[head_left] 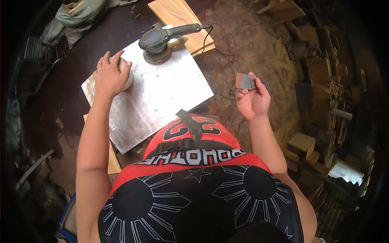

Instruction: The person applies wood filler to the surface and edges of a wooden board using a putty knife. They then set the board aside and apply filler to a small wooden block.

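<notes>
Closest to the camera, a red and black jersey (194,162) fills the lower frame and hides the near edge of the work surface. Beyond it a scuffed, dull metal sheet (162,97) lies flat over a wooden board, low on a dark earthen floor (251,44) strewn with sawdust.

The left hand (110,77) is cupped over the top of a small pale round tub (129,80) standing on the sheet's left corner, with the fingers curled around its rim. The hand covers most of the tub, so its contents cannot be seen.

The right hand (253,100) is raised off to the right of the sheet, above the floor. Its fingers are closed on the dark handle of a putty knife (244,81), with the flat blade pointing left.

At the sheet's far edge rests a green orbital sander (160,40), and its black cord (221,48) loops over the floor. Behind it lie pale planks (174,14).

Wooden offcuts (302,141) are piled to the right, blurred by the lens edge. Grey sacks (77,18) slump at the far left.
</notes>
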Available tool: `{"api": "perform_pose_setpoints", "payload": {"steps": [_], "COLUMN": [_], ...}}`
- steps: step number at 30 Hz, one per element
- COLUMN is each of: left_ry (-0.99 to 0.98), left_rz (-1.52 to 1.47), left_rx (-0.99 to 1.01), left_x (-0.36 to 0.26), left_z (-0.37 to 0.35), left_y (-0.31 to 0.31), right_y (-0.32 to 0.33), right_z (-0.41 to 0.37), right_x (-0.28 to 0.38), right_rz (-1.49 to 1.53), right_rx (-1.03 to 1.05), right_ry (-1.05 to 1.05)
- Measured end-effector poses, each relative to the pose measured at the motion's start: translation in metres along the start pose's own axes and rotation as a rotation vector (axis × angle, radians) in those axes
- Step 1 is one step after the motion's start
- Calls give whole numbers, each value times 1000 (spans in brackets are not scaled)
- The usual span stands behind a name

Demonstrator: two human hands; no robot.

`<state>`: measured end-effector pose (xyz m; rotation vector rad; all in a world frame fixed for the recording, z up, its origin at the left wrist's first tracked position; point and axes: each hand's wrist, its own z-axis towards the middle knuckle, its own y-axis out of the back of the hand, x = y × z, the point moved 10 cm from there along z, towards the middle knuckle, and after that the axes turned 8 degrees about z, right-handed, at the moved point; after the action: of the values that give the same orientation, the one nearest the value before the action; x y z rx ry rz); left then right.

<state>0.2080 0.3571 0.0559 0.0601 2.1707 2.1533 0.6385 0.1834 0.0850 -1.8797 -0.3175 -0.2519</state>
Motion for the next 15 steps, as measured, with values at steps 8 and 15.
{"api": "perform_pose_setpoints", "payload": {"steps": [8,15], "left_ry": [-22,-22], "left_rz": [-56,14], "left_rx": [24,114], "left_x": [-3,-6], "left_z": [1,12], "left_y": [6,3], "right_y": [-157,-161], "right_z": [-33,-17], "right_x": [-25,-23], "right_rz": [-1276,-1430], "right_rx": [642,658], "right_ry": [458,513]}}
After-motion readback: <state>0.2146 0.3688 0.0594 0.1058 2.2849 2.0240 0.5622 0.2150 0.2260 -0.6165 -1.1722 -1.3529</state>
